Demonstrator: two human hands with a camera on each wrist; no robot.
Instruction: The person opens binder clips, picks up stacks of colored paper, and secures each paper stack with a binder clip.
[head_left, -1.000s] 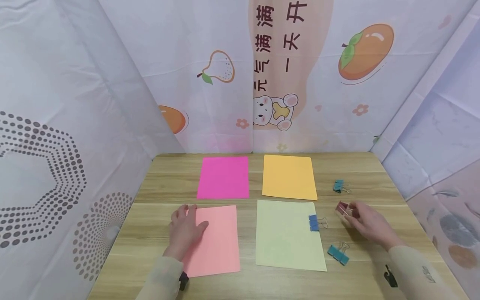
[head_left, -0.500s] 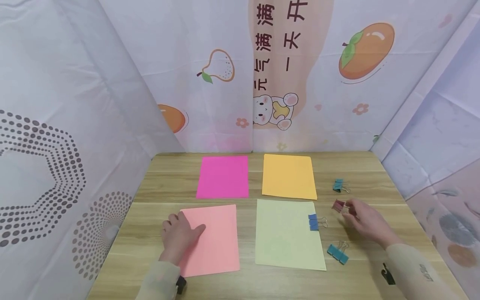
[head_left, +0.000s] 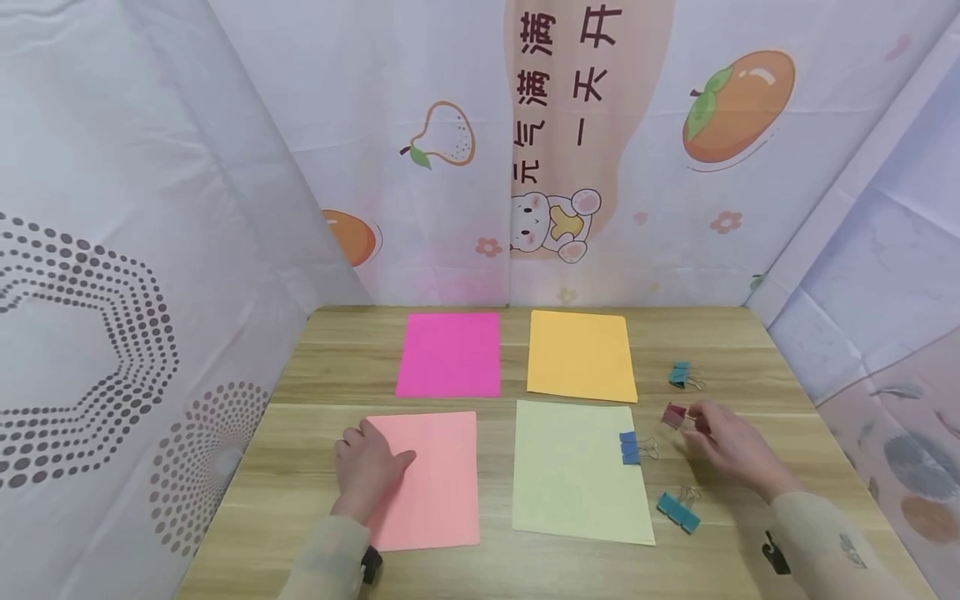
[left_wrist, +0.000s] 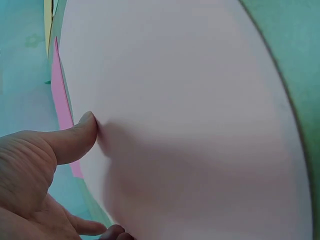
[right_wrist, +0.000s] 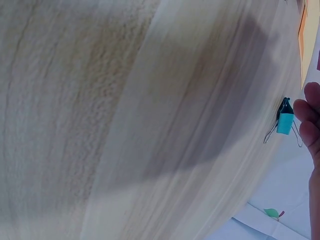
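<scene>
In the head view my left hand (head_left: pixel 370 471) rests on the left edge of a salmon-pink paper sheet (head_left: pixel 438 492), thumb on top and fingers at its upper left edge. The left wrist view shows the thumb touching the sheet (left_wrist: pixel 190 75). My right hand (head_left: pixel 735 442) pinches a dark red binder clip (head_left: pixel 673 415) by its wire handles, beside the pale green sheet (head_left: pixel 570 483). A blue binder clip (head_left: pixel 630 448) sits on that sheet's right edge, handles outward. In the right wrist view, only fingertips (right_wrist: pixel 309 117) show, near a teal binder clip (right_wrist: pixel 285 122).
A teal binder clip (head_left: pixel 680 374) lies behind the right hand and another teal clip (head_left: pixel 678 512) in front of it. A magenta sheet (head_left: pixel 450 354) and an orange sheet (head_left: pixel 581 357) lie at the back of the wooden table (head_left: pixel 352 350). Printed curtains surround it.
The red binder clip has turned and shifted slightly left in the right hand. The left hand has slid a little left and towards me on the pink sheet.
</scene>
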